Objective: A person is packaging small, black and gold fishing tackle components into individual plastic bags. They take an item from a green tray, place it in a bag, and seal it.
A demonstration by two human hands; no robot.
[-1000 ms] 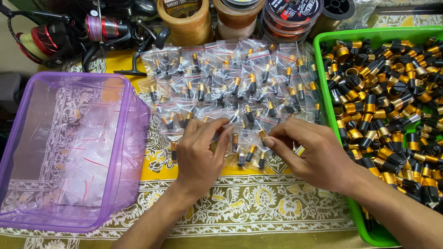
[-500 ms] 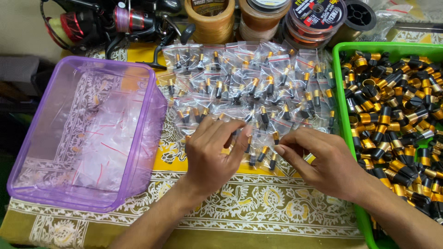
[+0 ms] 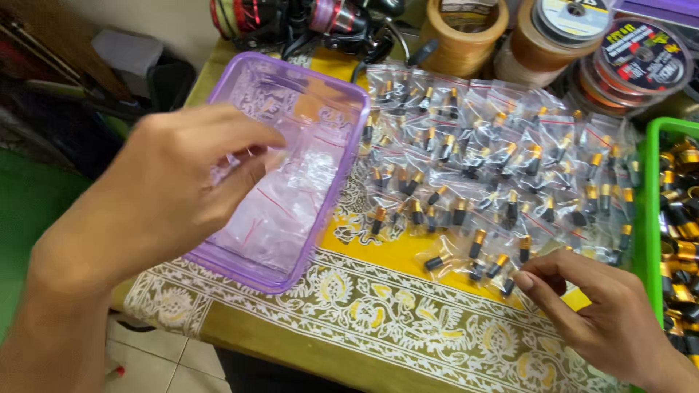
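Clear plastic bags lie loose in the purple tub (image 3: 240,269) at centre left, where the left hand (image 3: 156,193) pinches one between curled fingers, best lifted singly, while the right hand (image 3: 608,316), lower right, fingertips a filled bag (image 3: 502,280) beside the green tray (image 3: 645,218).

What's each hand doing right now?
Left hand: over the purple tub, fingers pinching toward the empty bags; grip cannot be told.
Right hand: fingertips on a small bag at the table's near edge.
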